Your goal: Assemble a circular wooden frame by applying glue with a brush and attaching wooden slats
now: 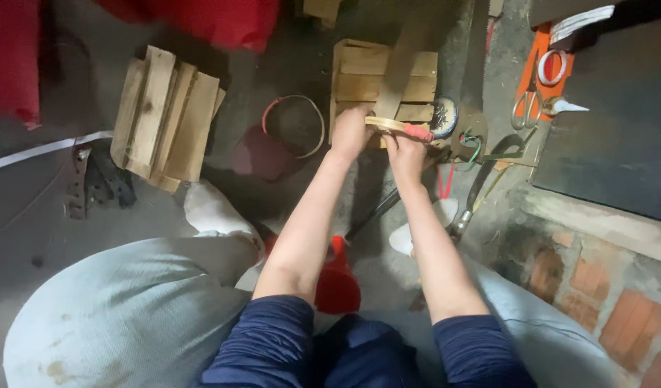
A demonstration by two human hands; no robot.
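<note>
Concrete floor (43, 215) strewn with planks | thin bamboo strip (385, 124) held over wooden crate (359, 72) | left hand (350, 134) and right hand (406, 152) closed on strip | orange scissors (535, 90) lie at right.

Clearance around the hands at the wooden crate

Both hands, left hand (350, 134) and right hand (406, 152), sat against the near face of the wooden crate (384, 86), which blocked travel farther away. A long wooden slat (404, 65) lay across the crate top. To the right, passage was obstructed by a round brush (444, 117), loose wires (472, 144), a dark curved tool (488, 172) and, beyond, scissors (531, 104) on an orange board (537, 54). To the left, a wire hoop (294, 126) lay near; bare floor (230, 154) separated it from a stack of planks (165, 118). Nearer, a red object (337, 284) occupied the gap between the forearms.
</note>
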